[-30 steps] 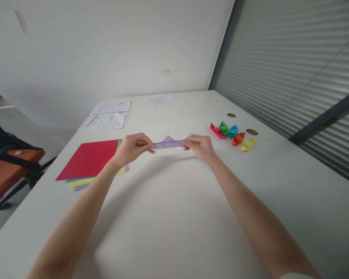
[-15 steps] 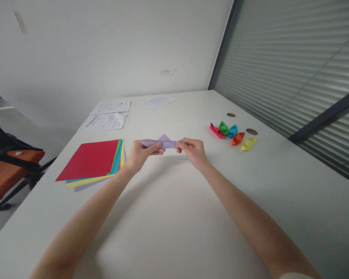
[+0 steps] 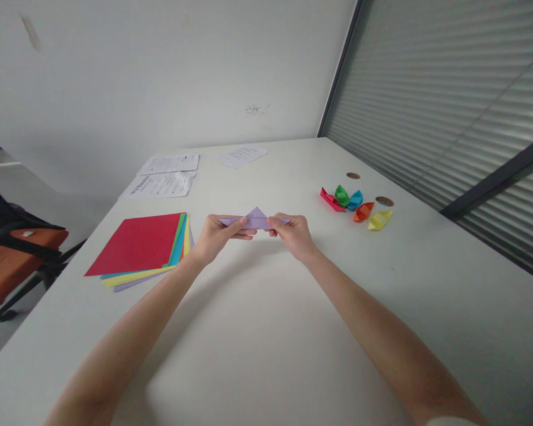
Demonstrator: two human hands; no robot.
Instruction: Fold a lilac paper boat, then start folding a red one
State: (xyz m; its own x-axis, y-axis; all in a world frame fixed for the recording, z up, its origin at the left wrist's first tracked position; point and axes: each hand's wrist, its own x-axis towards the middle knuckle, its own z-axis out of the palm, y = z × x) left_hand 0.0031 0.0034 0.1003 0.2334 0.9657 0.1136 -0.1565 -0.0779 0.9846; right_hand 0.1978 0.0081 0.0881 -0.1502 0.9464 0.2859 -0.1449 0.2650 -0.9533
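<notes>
Between my two hands is a small folded purple paper boat [image 3: 256, 220], with a pointed peak at its middle and narrow ends to each side. My left hand [image 3: 217, 235] pinches its left part, thumb on the near face and fingers behind. On the right part, my right hand [image 3: 294, 232] grips it in the same way, thumb in front. Both hands are above the white table [image 3: 266, 331], and their shadow falls on it. Parts of the boat's ends are covered by my fingers.
Left of my hands lies a fanned stack of coloured paper [image 3: 137, 242], red on top. Several small folded paper boats [image 3: 363, 212] stand at the right, near two round brown discs [image 3: 384, 201]. Printed sheets [image 3: 162, 184] lie at the back left. An orange-seated chair [image 3: 22, 260] stands beyond the left edge.
The purple paper's middle peak now stands taller and wider, and its ends look more tapered. My right hand has shifted slightly left along it; both hands still hold on.
</notes>
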